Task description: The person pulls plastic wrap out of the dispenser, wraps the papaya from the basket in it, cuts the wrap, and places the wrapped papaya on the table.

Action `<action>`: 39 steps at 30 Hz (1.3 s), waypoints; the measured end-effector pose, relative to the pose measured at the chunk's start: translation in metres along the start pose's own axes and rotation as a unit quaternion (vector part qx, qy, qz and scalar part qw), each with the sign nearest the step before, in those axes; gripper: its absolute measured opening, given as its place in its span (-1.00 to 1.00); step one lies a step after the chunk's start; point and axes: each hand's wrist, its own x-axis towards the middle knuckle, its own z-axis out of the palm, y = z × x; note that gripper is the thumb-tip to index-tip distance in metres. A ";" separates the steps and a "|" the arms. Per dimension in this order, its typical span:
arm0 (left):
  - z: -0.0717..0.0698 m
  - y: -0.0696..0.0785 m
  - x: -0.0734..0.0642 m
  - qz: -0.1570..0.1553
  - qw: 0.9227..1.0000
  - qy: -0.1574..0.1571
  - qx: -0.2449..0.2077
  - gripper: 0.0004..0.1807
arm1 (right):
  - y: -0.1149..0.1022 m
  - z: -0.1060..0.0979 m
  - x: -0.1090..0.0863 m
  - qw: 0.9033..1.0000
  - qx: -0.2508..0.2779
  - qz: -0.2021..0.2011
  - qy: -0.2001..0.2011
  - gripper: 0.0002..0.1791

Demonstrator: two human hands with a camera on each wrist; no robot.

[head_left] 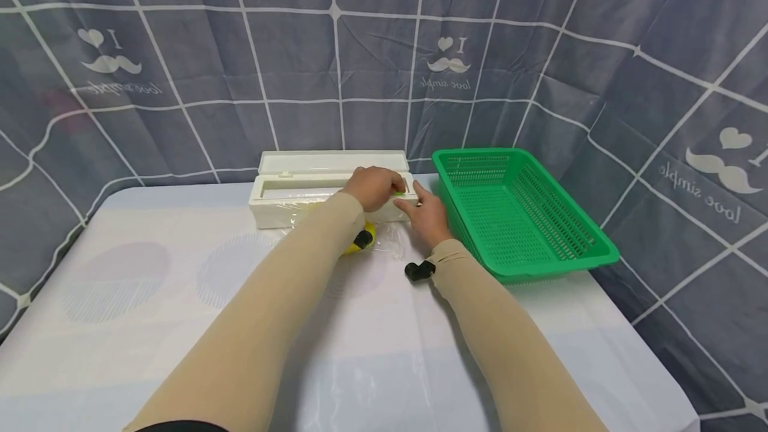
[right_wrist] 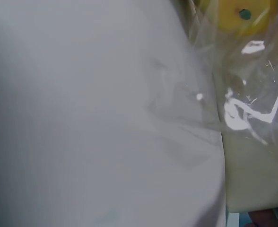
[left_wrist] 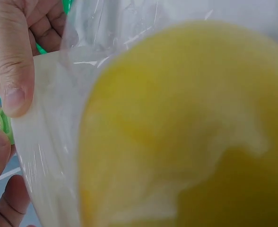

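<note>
White plastic cling-film dispenser (head_left: pixel 273 215) stands open-lidded beside a green basket (head_left: pixel 558 264); the right hand (head_left: pixel 429 222) grips its right end, seemingly to steady it while the left hand (head_left: pixel 369 189) pinches a green piece (left_wrist: pixel 6 126). Clear film (right_wrist: pixel 247 85) covers a yellow object (left_wrist: pixel 167 104) in front, too blurred to name.

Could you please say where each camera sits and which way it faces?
Head: worn on the head, facing forward and down at the white box and green basket; left hand, right hand and sleeves show.
Left wrist: on that wrist, facing a yellow object under clear film, fingers of both hands at left.
Right wrist: on that wrist, facing the tablecloth, box at right; a sliver of hand, bottom right.
Head and left wrist share the green piece.
</note>
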 end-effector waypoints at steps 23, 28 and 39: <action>-0.029 -0.034 -0.023 -0.058 0.997 -0.049 -0.021 -0.71 | -0.005 -0.002 0.007 0.998 -0.014 0.049 -0.022 -0.11; -0.033 -0.040 -0.028 -0.063 0.996 -0.056 -0.021 -0.71 | -0.006 -0.004 0.007 0.998 -0.017 0.049 -0.025 -0.12; -0.043 -0.055 -0.042 -0.070 0.996 -0.053 -0.026 -0.74 | -0.009 -0.007 0.006 0.998 -0.011 0.050 -0.033 -0.12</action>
